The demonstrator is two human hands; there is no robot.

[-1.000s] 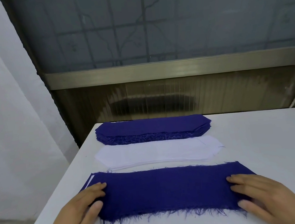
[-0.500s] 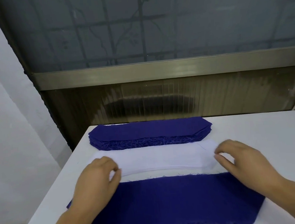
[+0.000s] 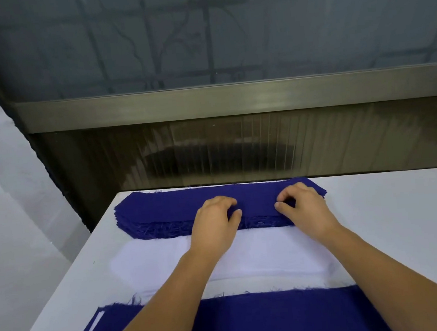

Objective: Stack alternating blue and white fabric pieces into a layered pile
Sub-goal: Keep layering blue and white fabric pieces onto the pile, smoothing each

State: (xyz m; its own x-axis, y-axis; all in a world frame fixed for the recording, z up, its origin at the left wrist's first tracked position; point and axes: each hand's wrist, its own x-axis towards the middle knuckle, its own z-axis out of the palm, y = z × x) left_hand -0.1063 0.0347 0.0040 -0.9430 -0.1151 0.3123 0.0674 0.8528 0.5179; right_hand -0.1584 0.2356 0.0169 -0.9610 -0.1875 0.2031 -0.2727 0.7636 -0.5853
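Bare table (image 3: 402, 228) lies open to the right of the right hand (image 3: 304, 206) and in a narrow strip left of the left hand (image 3: 215, 218), while the window frame (image 3: 232, 98) blocks passage beyond both hands.

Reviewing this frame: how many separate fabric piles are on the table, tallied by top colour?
Blue-topped: 2, the far blue stack under the left hand and right hand, and the near layered pile.
White-topped: 1, the white stack between them.
Total: 3.
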